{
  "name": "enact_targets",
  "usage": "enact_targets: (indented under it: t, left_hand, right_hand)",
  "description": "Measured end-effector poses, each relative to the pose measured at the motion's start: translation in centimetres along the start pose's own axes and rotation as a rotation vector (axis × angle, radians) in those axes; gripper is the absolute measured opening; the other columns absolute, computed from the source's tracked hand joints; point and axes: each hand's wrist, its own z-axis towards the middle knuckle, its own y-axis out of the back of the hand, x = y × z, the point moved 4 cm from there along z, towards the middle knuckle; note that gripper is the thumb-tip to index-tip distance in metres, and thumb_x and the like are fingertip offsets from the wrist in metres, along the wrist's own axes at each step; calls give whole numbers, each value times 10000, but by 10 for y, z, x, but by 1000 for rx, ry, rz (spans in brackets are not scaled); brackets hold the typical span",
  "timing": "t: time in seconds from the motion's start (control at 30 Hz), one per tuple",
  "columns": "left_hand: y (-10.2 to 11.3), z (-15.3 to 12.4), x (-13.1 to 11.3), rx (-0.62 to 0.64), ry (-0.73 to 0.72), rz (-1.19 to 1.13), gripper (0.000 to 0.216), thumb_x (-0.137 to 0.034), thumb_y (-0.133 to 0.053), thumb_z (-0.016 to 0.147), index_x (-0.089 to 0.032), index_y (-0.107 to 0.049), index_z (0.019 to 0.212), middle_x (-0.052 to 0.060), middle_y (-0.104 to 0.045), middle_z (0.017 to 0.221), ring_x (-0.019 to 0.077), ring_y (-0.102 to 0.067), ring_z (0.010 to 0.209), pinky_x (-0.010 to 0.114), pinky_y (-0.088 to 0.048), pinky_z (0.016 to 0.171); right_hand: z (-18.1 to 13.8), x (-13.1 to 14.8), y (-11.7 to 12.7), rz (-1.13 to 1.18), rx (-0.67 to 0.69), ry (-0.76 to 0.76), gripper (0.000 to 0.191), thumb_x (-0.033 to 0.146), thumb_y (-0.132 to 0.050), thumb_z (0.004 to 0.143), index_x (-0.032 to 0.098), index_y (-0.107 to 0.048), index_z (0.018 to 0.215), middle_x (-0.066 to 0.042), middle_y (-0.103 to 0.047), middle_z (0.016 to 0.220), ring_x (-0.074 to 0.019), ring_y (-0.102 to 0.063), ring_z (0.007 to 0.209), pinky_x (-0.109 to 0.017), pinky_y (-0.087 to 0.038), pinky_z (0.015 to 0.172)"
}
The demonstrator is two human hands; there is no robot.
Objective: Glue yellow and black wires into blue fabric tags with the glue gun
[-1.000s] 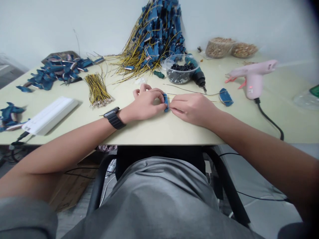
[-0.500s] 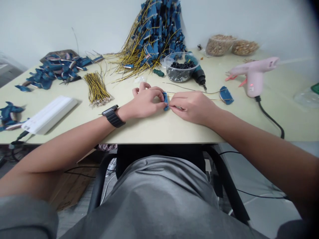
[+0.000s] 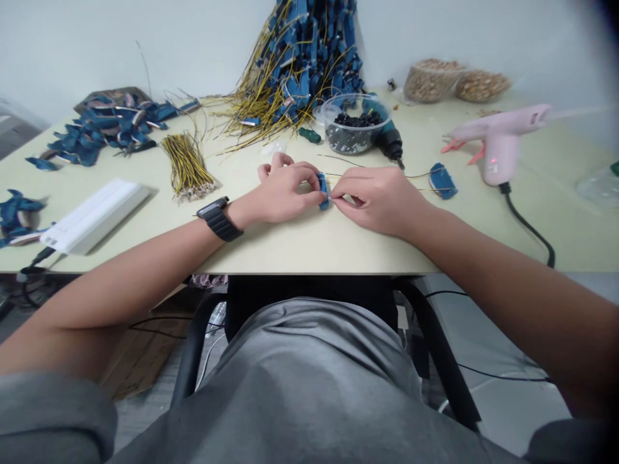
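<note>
My left hand (image 3: 283, 191) rests on the pale table (image 3: 300, 241), its fingers pinched round a small blue part (image 3: 324, 191). Touching it from the right, my right hand (image 3: 382, 200) is closed in a pinch on a thin yellow-black wire (image 3: 420, 175) that runs off to the right. A black watch (image 3: 220, 219) sits on my left wrist. A second loose blue part (image 3: 442, 180) lies just right of my right hand.
A tall heap of blue parts with yellow wires (image 3: 302, 61) rises behind. A clear bowl of black bits (image 3: 355, 129), a teal driver (image 3: 387, 135), a pink glue gun (image 3: 503, 138), a wire bundle (image 3: 188, 164), a white block (image 3: 91, 216), more blue parts (image 3: 106, 129).
Both hands stay together on the blue part; my right fingers have curled tighter into a pinch at its edge. The view has shifted slightly.
</note>
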Motion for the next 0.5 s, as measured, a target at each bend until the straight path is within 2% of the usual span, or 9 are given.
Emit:
enact_targets:
  t: [0.5]
  left_hand:
    - [0, 0, 0, 3, 5, -7, 213, -502, -851, 1017, -289, -842, 1025, 114, -889, 1538, 565, -508, 1604, 863, -388, 1332]
  right_hand:
    - [1, 0, 1, 32, 12, -21, 284, 210, -665, 1181, 241, -919, 1057, -94, -902, 1059, -280, -800, 918, -442, -596, 881]
